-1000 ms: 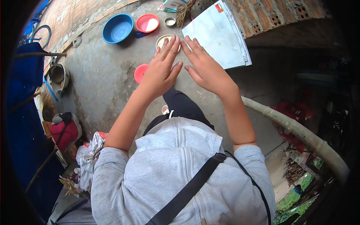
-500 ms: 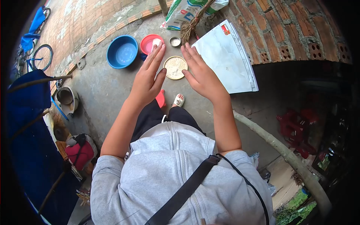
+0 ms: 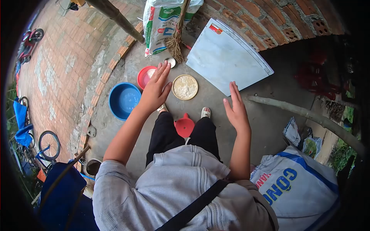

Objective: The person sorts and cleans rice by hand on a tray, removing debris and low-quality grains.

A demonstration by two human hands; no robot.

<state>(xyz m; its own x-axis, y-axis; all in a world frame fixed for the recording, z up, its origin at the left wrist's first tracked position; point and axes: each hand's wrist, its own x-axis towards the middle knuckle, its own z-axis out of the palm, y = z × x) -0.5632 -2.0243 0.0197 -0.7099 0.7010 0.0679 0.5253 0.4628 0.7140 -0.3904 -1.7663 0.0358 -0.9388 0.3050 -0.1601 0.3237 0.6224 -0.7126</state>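
Observation:
Both palms face each other in the air with nothing in them. My left hand (image 3: 155, 89), fingers stretched out, overlaps the edge of a pink-red basin (image 3: 142, 79) that has something white in it. Well to the right, my right hand (image 3: 237, 109) is held up with its fingers straight and thumb apart. Between the hands, a round shallow tray (image 3: 175, 92) on the concrete floor holds a pale, floury heap (image 3: 185, 87). A blue basin (image 3: 124, 101) stands left of my left hand. Behind its fingertips is a small bowl (image 3: 172, 62), partly hidden.
A red plastic stool (image 3: 184, 127) stands between my feet. Beyond the tray are a straw broom (image 3: 175, 46), a printed sack (image 3: 157, 29) and a large white board (image 3: 227, 57) by the brick wall (image 3: 266, 19). A wooden pole (image 3: 304, 111) slants across the right side.
My hands have spread further apart, the right one moving right and lower. The view has shifted, so the stool and a big white sack at lower right now show.

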